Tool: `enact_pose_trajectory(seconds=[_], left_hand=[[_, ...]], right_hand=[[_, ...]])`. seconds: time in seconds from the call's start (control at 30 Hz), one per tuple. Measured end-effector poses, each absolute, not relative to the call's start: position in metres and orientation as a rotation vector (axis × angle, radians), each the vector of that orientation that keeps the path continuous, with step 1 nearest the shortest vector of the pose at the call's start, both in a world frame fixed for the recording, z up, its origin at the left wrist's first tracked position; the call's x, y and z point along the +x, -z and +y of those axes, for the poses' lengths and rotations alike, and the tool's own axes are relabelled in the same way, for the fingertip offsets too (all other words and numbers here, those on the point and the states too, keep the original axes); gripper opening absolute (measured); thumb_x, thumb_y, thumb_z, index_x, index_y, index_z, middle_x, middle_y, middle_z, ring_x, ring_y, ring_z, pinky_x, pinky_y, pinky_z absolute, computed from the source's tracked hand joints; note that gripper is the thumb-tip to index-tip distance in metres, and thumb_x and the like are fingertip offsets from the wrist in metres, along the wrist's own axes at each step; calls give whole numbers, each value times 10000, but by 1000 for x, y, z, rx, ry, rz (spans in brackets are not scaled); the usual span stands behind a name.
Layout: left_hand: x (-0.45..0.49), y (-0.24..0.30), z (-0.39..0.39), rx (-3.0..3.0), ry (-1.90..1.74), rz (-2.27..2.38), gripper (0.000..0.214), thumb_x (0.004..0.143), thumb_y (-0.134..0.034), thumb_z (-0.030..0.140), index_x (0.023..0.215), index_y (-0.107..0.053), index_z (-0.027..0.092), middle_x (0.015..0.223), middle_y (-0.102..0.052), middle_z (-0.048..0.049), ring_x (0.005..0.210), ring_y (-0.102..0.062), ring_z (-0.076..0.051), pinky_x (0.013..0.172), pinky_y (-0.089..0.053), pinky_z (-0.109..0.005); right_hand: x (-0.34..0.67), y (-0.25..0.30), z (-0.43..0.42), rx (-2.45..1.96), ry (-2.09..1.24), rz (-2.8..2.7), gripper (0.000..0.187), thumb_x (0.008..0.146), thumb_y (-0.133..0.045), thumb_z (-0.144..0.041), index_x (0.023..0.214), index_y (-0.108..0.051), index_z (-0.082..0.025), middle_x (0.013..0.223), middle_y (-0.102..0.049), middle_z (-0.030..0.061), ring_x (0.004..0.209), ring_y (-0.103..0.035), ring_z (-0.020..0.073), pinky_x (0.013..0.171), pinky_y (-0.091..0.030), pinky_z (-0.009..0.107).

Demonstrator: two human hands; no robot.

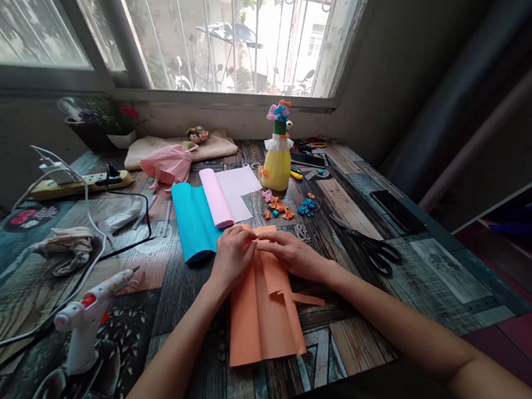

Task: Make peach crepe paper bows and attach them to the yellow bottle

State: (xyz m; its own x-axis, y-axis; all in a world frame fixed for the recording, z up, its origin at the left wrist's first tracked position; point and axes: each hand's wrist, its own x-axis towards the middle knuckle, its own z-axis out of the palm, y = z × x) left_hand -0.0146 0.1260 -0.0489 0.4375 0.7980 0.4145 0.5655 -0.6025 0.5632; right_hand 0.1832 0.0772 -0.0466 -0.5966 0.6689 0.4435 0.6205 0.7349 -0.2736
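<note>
My left hand (231,254) and my right hand (294,253) meet fingertip to fingertip over a sheet of orange crepe paper (275,328). Both are closed in a pinch; whatever small piece sits between the fingers is hidden. The orange paper lies partly rolled, with a cut edge and a narrow orange strip (309,299) sticking out to the right. Just beyond my hands are a blue crepe paper roll (193,220), a pink roll (216,197) and several small orange, blue and pink paper bows (288,213).
Black scissors (370,244) and a phone (397,210) lie to the right. A yellow decorated bottle (277,164) stands behind the bows. On the left are a white glue gun (85,326), a power strip (81,185) and cables. A doll (171,164) lies near the window.
</note>
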Motion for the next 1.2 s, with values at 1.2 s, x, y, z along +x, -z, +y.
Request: enact_pose_trajectory(seconds=[1.2], left_hand=[[7,36,96,1690,-815,840,354,832,-571,299,1159,-537,170,1280,-582,-141,1231,-556,-246,1057,-446,-444]], right_hand=[[187,65,71,-1204,-841,-1384,263,816,-574,-244,1077,-598,-226,1143,-603,63,1130,-587,218,997,-490,393]])
